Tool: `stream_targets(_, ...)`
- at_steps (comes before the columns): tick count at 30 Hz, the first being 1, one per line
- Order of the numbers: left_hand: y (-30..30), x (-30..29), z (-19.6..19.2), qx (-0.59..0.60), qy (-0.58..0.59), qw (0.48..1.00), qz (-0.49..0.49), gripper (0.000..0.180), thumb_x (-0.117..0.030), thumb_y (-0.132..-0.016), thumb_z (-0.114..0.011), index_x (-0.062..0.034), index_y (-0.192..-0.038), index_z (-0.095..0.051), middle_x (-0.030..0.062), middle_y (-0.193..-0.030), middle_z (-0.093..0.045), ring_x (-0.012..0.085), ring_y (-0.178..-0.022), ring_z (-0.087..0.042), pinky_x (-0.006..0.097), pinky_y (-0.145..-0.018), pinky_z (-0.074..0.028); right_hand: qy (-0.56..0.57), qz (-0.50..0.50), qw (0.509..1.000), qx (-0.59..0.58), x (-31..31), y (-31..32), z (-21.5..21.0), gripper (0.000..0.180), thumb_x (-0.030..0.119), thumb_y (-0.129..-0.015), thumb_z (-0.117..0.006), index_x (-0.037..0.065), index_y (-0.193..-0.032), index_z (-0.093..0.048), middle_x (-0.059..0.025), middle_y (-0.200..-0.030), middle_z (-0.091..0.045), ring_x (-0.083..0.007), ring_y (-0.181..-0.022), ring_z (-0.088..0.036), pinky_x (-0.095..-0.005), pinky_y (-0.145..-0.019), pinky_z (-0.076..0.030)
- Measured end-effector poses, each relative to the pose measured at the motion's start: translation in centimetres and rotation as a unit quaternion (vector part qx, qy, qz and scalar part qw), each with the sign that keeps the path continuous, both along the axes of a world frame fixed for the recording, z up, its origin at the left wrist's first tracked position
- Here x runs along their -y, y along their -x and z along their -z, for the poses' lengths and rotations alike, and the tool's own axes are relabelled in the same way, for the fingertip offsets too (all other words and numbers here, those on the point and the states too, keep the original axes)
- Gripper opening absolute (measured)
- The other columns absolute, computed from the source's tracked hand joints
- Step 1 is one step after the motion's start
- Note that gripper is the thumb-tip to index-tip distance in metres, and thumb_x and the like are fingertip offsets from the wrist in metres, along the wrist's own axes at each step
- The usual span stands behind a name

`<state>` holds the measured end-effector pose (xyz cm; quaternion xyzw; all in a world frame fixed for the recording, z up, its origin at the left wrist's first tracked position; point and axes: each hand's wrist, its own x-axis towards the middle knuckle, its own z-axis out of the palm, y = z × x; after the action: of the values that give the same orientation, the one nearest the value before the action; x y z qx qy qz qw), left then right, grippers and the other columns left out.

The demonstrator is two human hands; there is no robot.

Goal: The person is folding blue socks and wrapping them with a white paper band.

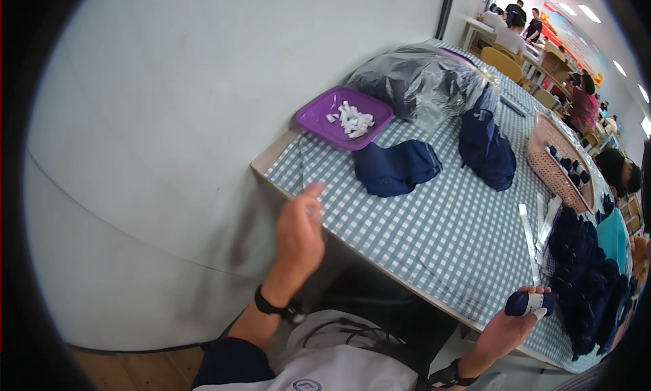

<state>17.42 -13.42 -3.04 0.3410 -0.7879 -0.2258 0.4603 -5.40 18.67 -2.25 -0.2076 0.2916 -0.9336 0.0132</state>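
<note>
Head view: your right hand (pixel 503 335) holds a navy roll (pixel 519 303) by the table's front edge

From the head camera you see the navy roll in your right hand, gripped between thumb and fingers, with a white band (pixel 534 303) around it. It shows over the lower right part of the table (pixel 407 255), just beside a heap of navy cloth (pixel 576 269).

Your left hand (pixel 300 235) is at the table's left front edge, with its fingers bent and raised. The fingertips are blurred, so you cannot tell how wide they stand or whether something small is between them. Nearest to it are a folded navy cloth (pixel 393 169) and a purple tray (pixel 314 125); small white pieces (pixel 354 120) lie in a loose group in the tray.

The folded cloth lies just beside the tray, on the blue-and-white checked cover. To its right you have another navy cloth piece (pixel 487 152), close to a clear plastic bag (pixel 413 79) with dark contents.

Farther right, a pink basket (pixel 550 174) holds more dark rolls with white parts. White strips (pixel 527 242) lie between the basket and your right hand, and a teal container (pixel 612 238) is beside the heap. Several people (pixel 513 37) are in the room beyond.
</note>
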Motion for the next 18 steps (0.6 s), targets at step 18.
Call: stream_targets(18, -5.2, 8.2, -1.2, 0.082, -0.106, 0.991, -0.031, 0.008, -0.009, -0.105, -0.044, -0.0026, -0.104, -0.05, 0.0175, -0.122, -0.071, 0.0362, -0.108, -0.065, 0.045, -0.095, -0.049, 0.042, -0.039, 0.998, -0.014, 1.4, -2.7, -2.4, 0.049, 0.023, -0.106, -0.054, 0.003, -0.147, -0.034, -0.0107, -0.126, -0.051, -0.0233, -0.118, -0.054, -0.0388, -0.112, -0.042)
